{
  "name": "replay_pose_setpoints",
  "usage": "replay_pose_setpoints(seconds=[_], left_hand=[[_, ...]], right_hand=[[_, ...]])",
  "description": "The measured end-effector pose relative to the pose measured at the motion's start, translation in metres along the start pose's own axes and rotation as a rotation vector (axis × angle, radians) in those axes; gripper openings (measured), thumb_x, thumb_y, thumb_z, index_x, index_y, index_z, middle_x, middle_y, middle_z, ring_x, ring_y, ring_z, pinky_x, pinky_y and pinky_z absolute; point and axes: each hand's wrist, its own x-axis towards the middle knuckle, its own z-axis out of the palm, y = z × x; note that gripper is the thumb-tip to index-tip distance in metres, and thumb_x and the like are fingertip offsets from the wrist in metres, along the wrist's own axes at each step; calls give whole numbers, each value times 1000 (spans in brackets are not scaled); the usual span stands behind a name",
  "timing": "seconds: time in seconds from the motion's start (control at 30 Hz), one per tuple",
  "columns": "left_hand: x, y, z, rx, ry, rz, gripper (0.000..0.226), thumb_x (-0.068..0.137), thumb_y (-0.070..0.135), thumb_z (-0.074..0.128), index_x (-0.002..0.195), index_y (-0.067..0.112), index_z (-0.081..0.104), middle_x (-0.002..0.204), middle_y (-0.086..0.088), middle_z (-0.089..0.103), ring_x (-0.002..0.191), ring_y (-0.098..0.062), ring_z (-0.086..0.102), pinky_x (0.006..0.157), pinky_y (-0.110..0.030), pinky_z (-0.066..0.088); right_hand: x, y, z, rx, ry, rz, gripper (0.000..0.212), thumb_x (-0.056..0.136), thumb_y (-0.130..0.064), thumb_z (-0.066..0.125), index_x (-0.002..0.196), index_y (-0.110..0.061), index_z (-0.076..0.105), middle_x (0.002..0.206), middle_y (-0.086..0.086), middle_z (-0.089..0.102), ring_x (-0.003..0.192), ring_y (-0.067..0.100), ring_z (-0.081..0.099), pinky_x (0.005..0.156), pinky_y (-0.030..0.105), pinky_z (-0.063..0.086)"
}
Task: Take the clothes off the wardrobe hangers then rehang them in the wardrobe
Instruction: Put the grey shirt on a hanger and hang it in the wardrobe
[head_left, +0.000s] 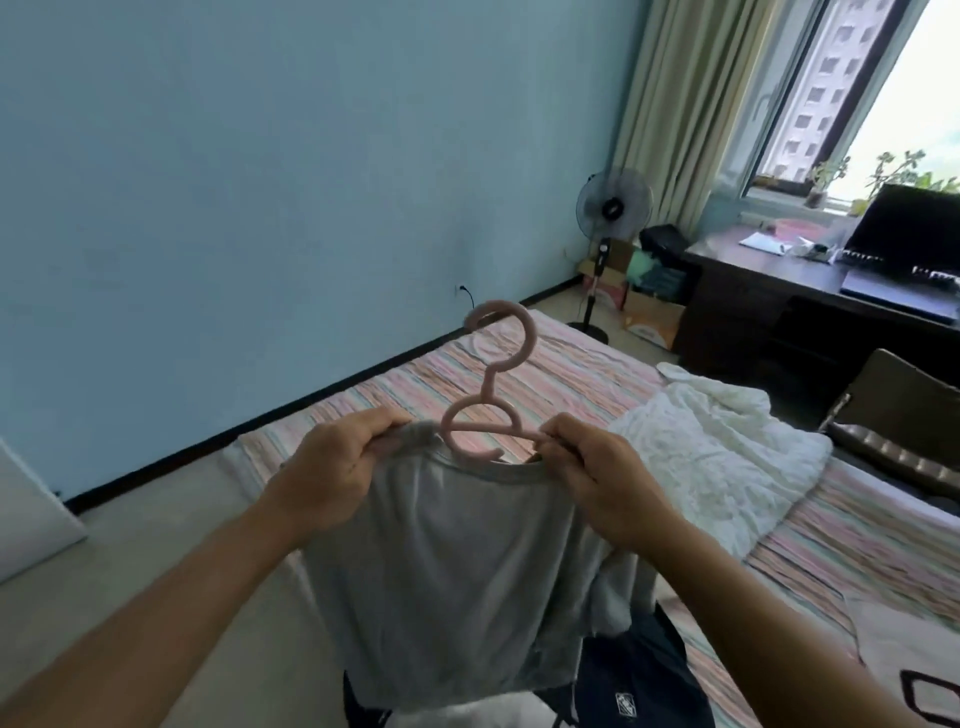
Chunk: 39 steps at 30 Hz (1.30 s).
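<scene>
Head view: both hands (322, 467) (597, 483) pinch a grey shirt (447, 571) on a pink hanger (480, 421) above a striped bed (561, 374), perhaps a mattress, by a blue wall (260, 182).

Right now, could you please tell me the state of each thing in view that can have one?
Grey T-shirt: hanging on the hanger, held up over the bed.
Pink hanger: inside the shirt's neck, hook upright.
Left hand: grips the shirt's shoulder.
Right hand: pinches the shirt's other shoulder at the hanger arm.
White blanket: crumpled on the bed.
Standing fan: whether running, cannot tell.
</scene>
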Motion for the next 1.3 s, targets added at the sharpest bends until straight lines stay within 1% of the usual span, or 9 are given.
replay_pose_setpoints(seconds=[0.17, 0.3, 0.37, 0.5, 0.6, 0.73, 0.8, 1.0, 1.3], left_hand=[[-41, 28, -87, 80, 111, -6, 17, 97, 15, 60, 104, 28, 68, 94, 21, 69, 90, 9, 62, 81, -18, 49], [-82, 37, -152, 213, 174, -62, 8, 98, 28, 57, 99, 27, 64, 90, 13, 69, 84, -8, 65, 77, -35, 53], [-107, 38, -181, 290, 208, -121, 6, 99, 30, 53, 96, 31, 58, 85, 12, 66, 79, -8, 63, 72, -38, 52], [-160, 39, -228, 436, 209, -295, 14, 100, 30, 49, 88, 38, 47, 76, 13, 60, 71, -6, 58, 64, -35, 49], [-193, 51, -250, 544, 173, -415, 15, 87, 31, 56, 89, 44, 48, 81, 16, 59, 79, -11, 59, 65, -32, 45], [-210, 76, -251, 398, 381, -413, 46, 82, 50, 64, 126, 38, 59, 113, 21, 63, 102, 1, 60, 88, -25, 50], [-209, 88, -245, 404, 436, -396, 44, 91, 48, 62, 133, 36, 55, 118, 21, 61, 106, 4, 59, 91, -24, 50], [-202, 107, -233, 405, 547, -441, 29, 96, 31, 60, 124, 28, 62, 106, 16, 64, 96, 1, 60, 87, -25, 54], [-177, 128, -219, 415, 630, -404, 8, 94, 27, 63, 101, 27, 67, 87, 18, 64, 82, -1, 61, 73, -16, 50]], right_hand=[[22, -98, 6, -3, -36, -143, 12, 99, -28, 56, 88, -34, 58, 81, -12, 64, 76, 5, 63, 67, 25, 53], [35, -165, 6, 73, -63, -233, 24, 97, -23, 60, 82, -42, 57, 81, -20, 66, 80, -2, 63, 69, 11, 47], [41, -194, 6, 92, -97, -270, 19, 97, -27, 60, 83, -40, 60, 85, -25, 66, 79, 1, 64, 67, 13, 48], [54, -238, 7, 147, -174, -334, 13, 96, -29, 61, 85, -31, 67, 81, -14, 70, 74, 7, 65, 64, 20, 51], [60, -263, 10, 180, -249, -404, 16, 96, -27, 62, 80, -29, 67, 75, -17, 68, 67, 2, 62, 61, 12, 46], [70, -293, 20, 208, -324, -483, 19, 96, -23, 63, 78, -27, 69, 73, -15, 69, 67, 3, 64, 61, 14, 48], [75, -304, 21, 221, -359, -516, 18, 95, -22, 63, 79, -23, 71, 73, -13, 70, 67, 2, 64, 61, 15, 47], [85, -315, 10, 233, -497, -605, 19, 95, -20, 63, 79, -18, 71, 73, -6, 70, 67, 7, 65, 63, 20, 52], [94, -304, -21, 291, -562, -666, 24, 95, -20, 62, 74, -16, 72, 71, 3, 68, 64, 10, 61, 64, 24, 49]])
